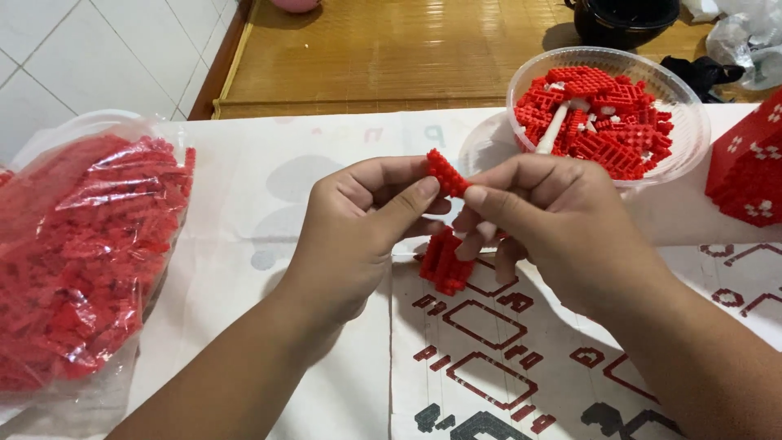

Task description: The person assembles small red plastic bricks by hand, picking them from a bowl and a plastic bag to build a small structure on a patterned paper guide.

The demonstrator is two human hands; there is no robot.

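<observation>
My left hand point(358, 220) and my right hand point(554, 220) meet at the middle of the table, both pinching a small red block piece point(445, 173) between thumbs and fingers. Just below them, another red block assembly point(444, 265) rests on a printed instruction sheet point(505, 358). A clear round bowl point(688, 138) at the upper right holds many red block pieces and a white tool point(552, 129).
A clear plastic bag point(81, 253) full of small red blocks lies at the left. A larger built red structure point(749, 167) with white marks stands at the right edge. Beyond the table are a woven mat, a black pot point(623, 20) and white floor tiles.
</observation>
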